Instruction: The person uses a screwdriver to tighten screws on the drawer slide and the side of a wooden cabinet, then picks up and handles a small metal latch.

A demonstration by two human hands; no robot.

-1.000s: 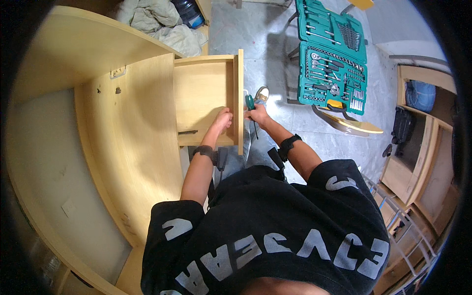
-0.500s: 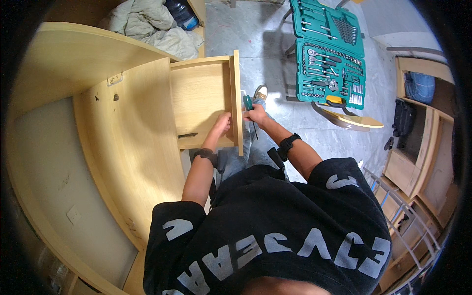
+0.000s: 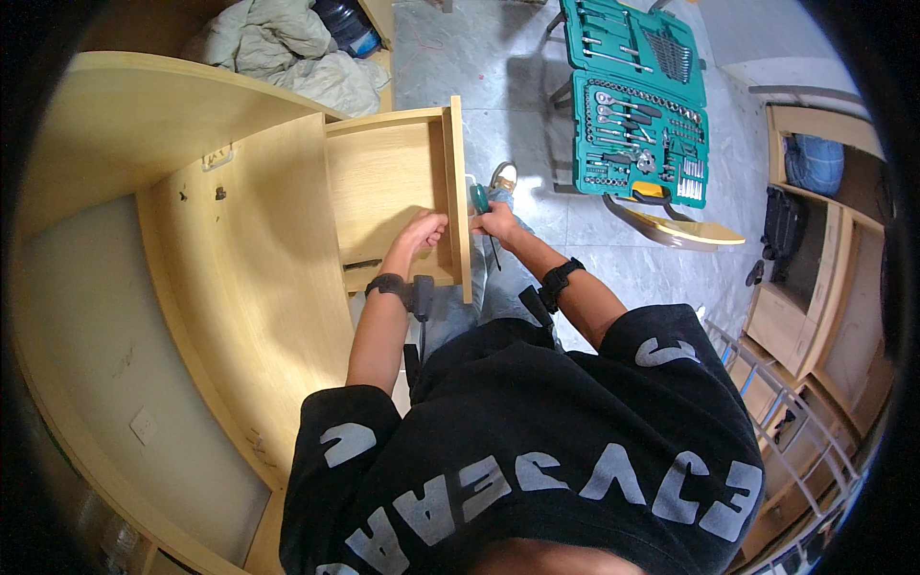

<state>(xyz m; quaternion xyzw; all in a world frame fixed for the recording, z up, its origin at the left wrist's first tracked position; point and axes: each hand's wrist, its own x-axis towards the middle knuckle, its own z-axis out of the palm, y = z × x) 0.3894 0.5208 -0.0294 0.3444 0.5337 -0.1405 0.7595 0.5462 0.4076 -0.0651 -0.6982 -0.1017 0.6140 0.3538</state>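
A wooden drawer (image 3: 388,168) stands pulled out of the desk. Inside it, close behind the drawer's front panel (image 3: 458,153), my left hand (image 3: 423,231) is closed with curled fingers; anything between them is too small to make out. On the outer side of that panel, my right hand (image 3: 498,221) is closed around a screwdriver (image 3: 480,197). Its green handle points away from me and the dark shaft hangs toward me below the hand. A pale drawer handle shows partly on the panel's outer face, beside the screwdriver.
An open green socket set case (image 3: 580,134) lies at the far right, above a yellow-edged seat (image 3: 704,231). The desktop (image 3: 259,287) spans the left. Crumpled bedding (image 3: 278,48) and a water bottle (image 3: 347,27) sit at the back left. Metal rails (image 3: 781,422) run at right.
My left hand has shifted slightly up and left inside the drawer, its wrist bending and its fingers curling more. The right hand stays at the panel with the screwdriver.
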